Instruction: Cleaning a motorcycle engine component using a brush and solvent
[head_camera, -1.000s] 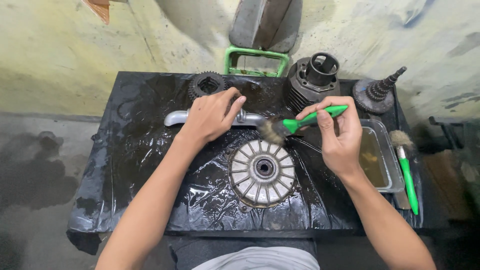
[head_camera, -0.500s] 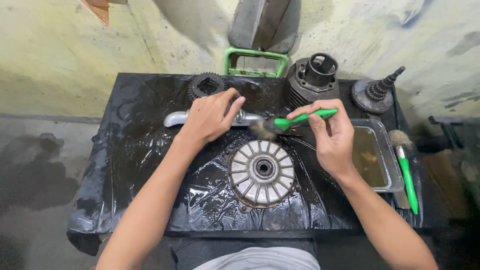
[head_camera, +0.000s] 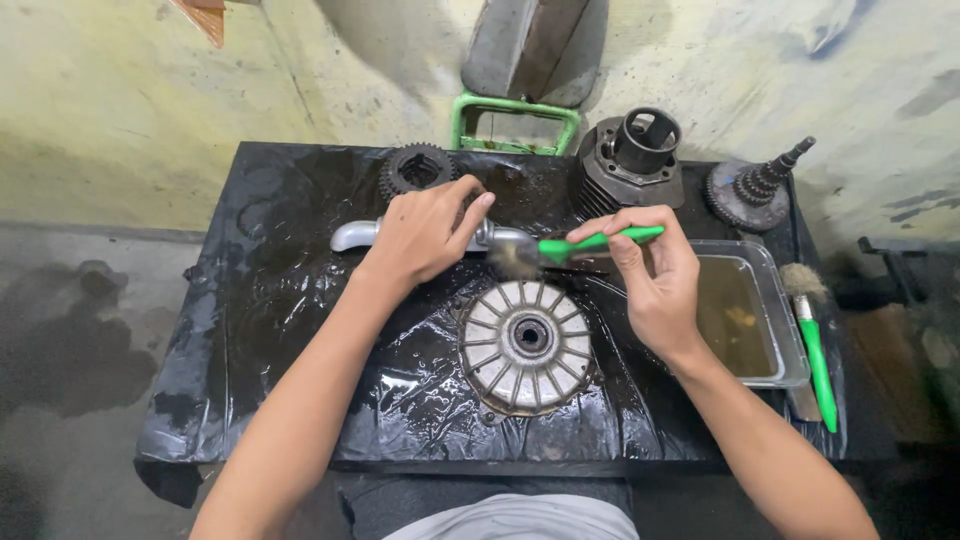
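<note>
**Brushing the metal lever above the finned disc**

I took the round finned disc (head_camera: 525, 346) as my landmark. Just beyond it lay the silvery curved lever (head_camera: 357, 235), and my left hand (head_camera: 425, 232) was closed over its middle, pinning it to the table. My right hand (head_camera: 655, 283) gripped a green-handled brush (head_camera: 590, 243) between thumb and fingers, bristles on the lever's near end, just left of that hand.

As I judged it, cleaning was midway: the lever looked wet and bright, while the disc carried grime between its ribs. Right of the disc, a clear tray (head_camera: 780, 330) held murky brown liquid, with a second brush (head_camera: 812, 340) past it. Beyond the disc stood a gear (head_camera: 415, 168), a finned cylinder (head_camera: 628, 160) and a stepped gear shaft (head_camera: 755, 188).

Black plastic sheeting (head_camera: 260, 300), wet and oily, covered the table; a stained pale wall and grey concrete floor surrounded it.
</note>
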